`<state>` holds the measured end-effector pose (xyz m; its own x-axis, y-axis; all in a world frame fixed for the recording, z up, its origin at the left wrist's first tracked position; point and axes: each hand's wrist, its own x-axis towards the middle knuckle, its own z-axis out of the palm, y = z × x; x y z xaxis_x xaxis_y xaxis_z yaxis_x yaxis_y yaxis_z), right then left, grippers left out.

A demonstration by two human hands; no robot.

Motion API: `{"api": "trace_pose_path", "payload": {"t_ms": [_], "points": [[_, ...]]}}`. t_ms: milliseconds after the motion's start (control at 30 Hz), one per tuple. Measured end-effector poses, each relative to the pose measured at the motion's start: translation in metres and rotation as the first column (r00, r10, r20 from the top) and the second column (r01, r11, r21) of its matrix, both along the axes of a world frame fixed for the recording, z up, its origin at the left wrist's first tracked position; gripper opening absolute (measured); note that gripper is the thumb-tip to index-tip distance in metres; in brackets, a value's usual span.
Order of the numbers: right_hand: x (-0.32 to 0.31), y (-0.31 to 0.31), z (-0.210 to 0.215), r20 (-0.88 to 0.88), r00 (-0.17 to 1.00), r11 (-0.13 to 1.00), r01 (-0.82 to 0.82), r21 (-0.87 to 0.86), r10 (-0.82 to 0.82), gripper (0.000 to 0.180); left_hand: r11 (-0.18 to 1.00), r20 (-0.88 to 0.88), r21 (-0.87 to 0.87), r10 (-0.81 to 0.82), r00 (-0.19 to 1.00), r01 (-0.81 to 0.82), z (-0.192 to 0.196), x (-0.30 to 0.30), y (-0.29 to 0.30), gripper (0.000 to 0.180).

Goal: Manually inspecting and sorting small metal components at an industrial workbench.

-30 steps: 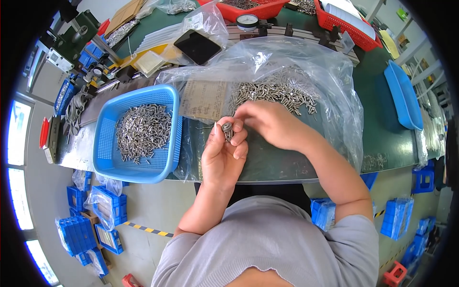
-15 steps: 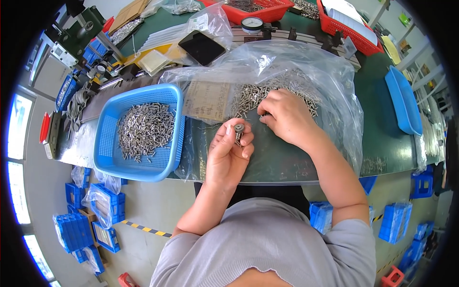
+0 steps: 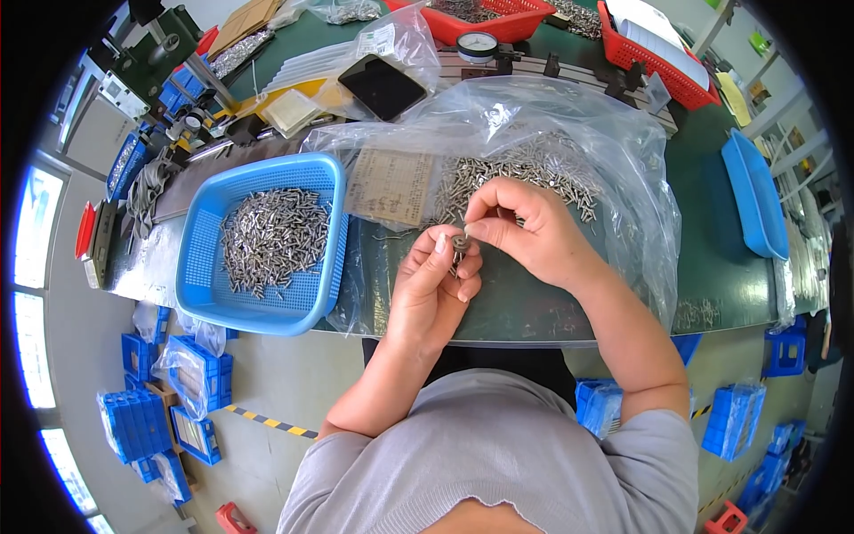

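Note:
My left hand (image 3: 434,287) holds a small bundle of thin metal pins (image 3: 460,247) upright between thumb and fingers, just above the green table (image 3: 551,307). My right hand (image 3: 525,230) pinches a pin at the top of that bundle with thumb and forefinger. Right behind both hands lies a heap of loose metal pins (image 3: 511,178) on a clear plastic bag (image 3: 569,116). To the left stands a blue mesh basket (image 3: 200,289) with many similar pins (image 3: 271,236) inside.
A brown paper slip (image 3: 390,185) lies in the bag beside the heap. Red baskets (image 3: 654,53), a dial gauge (image 3: 478,44) and a black pad (image 3: 382,84) stand at the back. A blue tray (image 3: 752,196) sits at right. Blue bins (image 3: 142,418) are on the floor.
My right hand reached back into the heap of pins half a second ago, then returned to my left hand with a pin. My left hand stayed nearly still.

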<state>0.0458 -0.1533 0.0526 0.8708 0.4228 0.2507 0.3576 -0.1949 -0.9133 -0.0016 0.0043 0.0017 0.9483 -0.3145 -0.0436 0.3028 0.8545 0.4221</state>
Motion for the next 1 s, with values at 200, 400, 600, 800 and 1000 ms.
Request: {"api": "trace_pose_path", "payload": {"t_ms": [200, 400, 600, 800, 1000], "points": [[-0.001, 0.004, -0.005, 0.227, 0.974, 0.998, 0.031, -0.052, -0.019, 0.010, 1.000, -0.031, 0.019, 0.016, 0.999, -0.016, 0.000, 0.000, 0.000, 0.014], [0.001, 0.006, -0.008, 0.376, 0.927, 0.997, 0.037, -0.064, -0.010, 0.012, 1.000, -0.019, 0.019, 0.003, 1.000, -0.002, -0.002, 0.001, 0.000, 0.015], [0.002, 0.005, -0.011, 0.385, 0.923, 0.998, 0.023, -0.058, 0.001, 0.010, 1.000, -0.017, 0.004, 0.010, 1.000, -0.010, -0.002, 0.000, 0.000, 0.016], [0.003, -0.001, -0.012, 0.290, 0.951, 0.994, -0.109, -0.001, 0.105, 0.009, 0.999, -0.028, -0.009, 0.050, 0.998, -0.051, -0.002, 0.001, 0.001, 0.019], [0.004, -0.001, -0.010, 0.094, 0.983, 0.987, -0.158, -0.018, 0.159, 0.013, 0.997, 0.027, 0.058, -0.052, 0.998, 0.051, -0.003, 0.002, 0.001, 0.022]]}}
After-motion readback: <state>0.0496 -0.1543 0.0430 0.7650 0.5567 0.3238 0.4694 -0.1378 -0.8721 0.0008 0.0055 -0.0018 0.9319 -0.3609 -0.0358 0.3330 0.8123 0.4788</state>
